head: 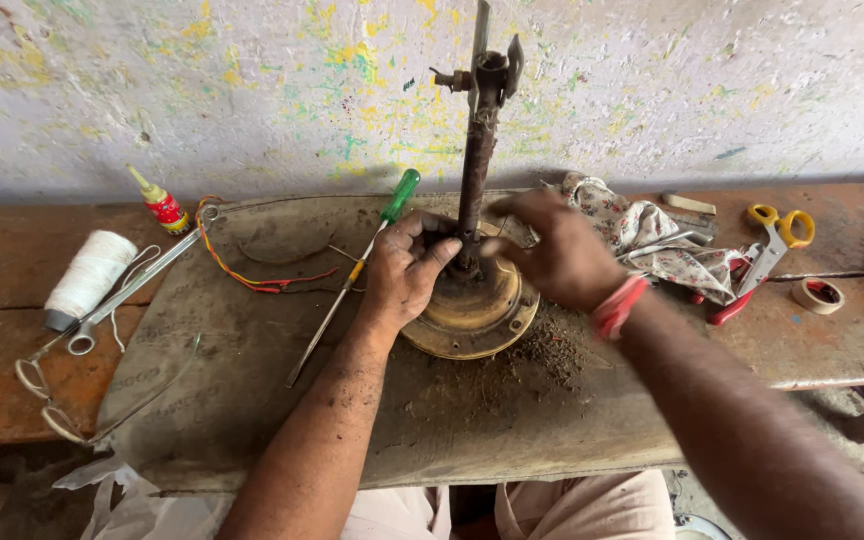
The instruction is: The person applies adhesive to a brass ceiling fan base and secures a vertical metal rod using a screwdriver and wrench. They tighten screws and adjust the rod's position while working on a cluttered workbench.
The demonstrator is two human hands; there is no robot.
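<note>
Both forearms reach to a round metal motor housing [472,315] on the worn board [252,400]. Left hand [404,268] grips its rusty upright shaft [476,170] at the base; right hand [552,250] pinches beside that shaft, holding what I cannot tell. Left of the housing lies a green-handled screwdriver [357,270].

Screwdriver [352,275] lies left of disc [472,320], scissors [777,235] right.

Green-handled screwdriver [352,280], yellow-handled scissors [778,240]

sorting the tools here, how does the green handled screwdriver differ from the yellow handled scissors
The screwdriver is one long thin shaft with a green handle, lying left of the left hand. The scissors are shorter, with two yellow loops, lying far right beyond the right hand. The screwdriver rests on the grey sheet, the scissors on bare bench. Neither is held.
</note>
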